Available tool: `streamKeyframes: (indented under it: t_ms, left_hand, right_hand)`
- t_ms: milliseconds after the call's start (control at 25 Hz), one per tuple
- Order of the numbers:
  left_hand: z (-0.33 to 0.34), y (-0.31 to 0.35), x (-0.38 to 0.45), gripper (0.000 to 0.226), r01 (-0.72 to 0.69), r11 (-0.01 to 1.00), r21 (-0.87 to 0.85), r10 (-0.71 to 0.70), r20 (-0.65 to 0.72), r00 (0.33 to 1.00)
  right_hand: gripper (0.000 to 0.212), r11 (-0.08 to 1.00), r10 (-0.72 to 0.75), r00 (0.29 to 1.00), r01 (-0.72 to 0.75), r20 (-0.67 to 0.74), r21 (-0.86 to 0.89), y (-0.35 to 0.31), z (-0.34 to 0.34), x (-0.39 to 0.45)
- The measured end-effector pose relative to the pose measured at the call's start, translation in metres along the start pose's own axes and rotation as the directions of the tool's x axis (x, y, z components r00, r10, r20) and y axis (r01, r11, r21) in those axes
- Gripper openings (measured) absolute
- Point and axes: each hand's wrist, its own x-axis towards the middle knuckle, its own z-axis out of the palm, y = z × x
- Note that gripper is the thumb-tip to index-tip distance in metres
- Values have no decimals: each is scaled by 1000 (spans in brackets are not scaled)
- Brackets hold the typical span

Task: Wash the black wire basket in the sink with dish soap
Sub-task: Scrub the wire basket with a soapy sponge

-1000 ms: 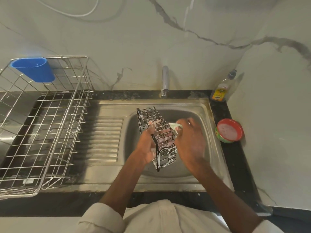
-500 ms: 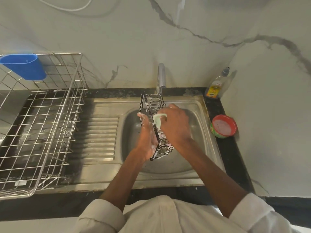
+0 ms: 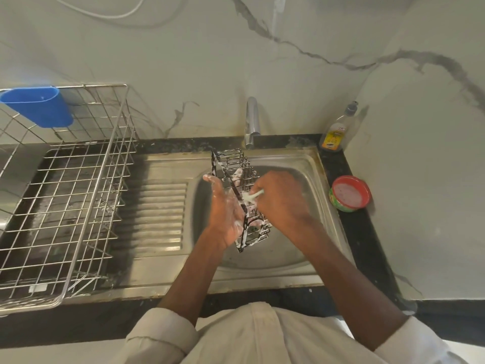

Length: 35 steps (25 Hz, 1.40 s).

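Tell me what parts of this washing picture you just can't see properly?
- Head view: the left hand covers part of the black wire basket.
- The scrubber is mostly hidden inside the right hand.
- The soap bottle label is too small to read.
- The dish rack is cut off by the left edge.
- The tap: whether water runs cannot be told.

Both your forearms reach forward and converge, sleeves rolled back near the elbows. Your left hand [image 3: 225,211] is soapy, palm turned inward, fingers pointing away from you and wrapped on the basket [image 3: 242,198]. Your right hand [image 3: 279,199] is knuckles-up, fingers curled, pinching a pale sponge [image 3: 252,196] against it.
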Motion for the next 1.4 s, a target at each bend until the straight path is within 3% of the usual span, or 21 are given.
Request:
streamKeyframes:
  t_ms: [120, 280, 360, 440, 520, 680, 760, 840, 960, 1120, 1240, 1320, 1400]
  left_hand:
    - [-9, 4, 11, 121, -72, 990, -125, 69, -22, 997]
    - [-20, 2, 24, 83, -176, 950, -256, 142, -147, 979]
    - [-20, 2, 23, 93, -145, 943, -300, 123, -91, 988]
    - [-12, 2, 17, 108, -107, 955, -278, 88, -78, 993]
    - [-3, -2, 17, 109, -105, 966, -237, 91, -69, 993]
    - [0, -6, 20, 112, -89, 978, -190, 77, -70, 995]
    - [-1, -6, 22, 119, -82, 984, -158, 76, -40, 996]
    - [0, -5, 22, 113, -73, 985, -155, 71, -19, 997]
    - [1, -8, 20, 91, -74, 982, -176, 75, 3, 997]
    - [-4, -12, 21, 83, -134, 973, -187, 137, 6, 990]
    - [-12, -11, 18, 62, -134, 970, -204, 146, 46, 988]
    - [-18, -11, 11, 56, -143, 972, -186, 153, 38, 988]
    - [-25, -16, 8, 52, -149, 978, -148, 156, 36, 987]
  right_hand:
    - [27, 920, 15, 992, 35, -124, 389, 9, 14, -16]
    - [28, 898, 78, 988, -12, -132, 440, 16, 28, -29]
    - [25, 853, 99, 989, -29, -107, 521, 14, 27, -31]
    - [21, 881, 112, 983, -30, -147, 472, 13, 25, -27]
    - [22, 890, 161, 963, -47, -216, 453, 11, 23, -18]
    - [28, 926, -28, 964, 125, -266, 356, 6, 23, -16]
    - [31, 938, 36, 959, 64, -281, 339, 16, 23, -15]
    - [31, 949, 95, 948, 6, -305, 314, 22, 23, -14]
    - [30, 922, 24, 964, 80, -264, 379, 13, 29, -18]
    - [25, 948, 272, 906, -194, -325, 253, 35, 12, -1]
    - [18, 840, 423, 876, -284, -232, 462, 50, 3, 9]
    - [18, 676, 455, 890, -315, -41, 666, 46, 5, 14]
    - [22, 569, 433, 892, -381, 128, 729, 41, 7, 23]
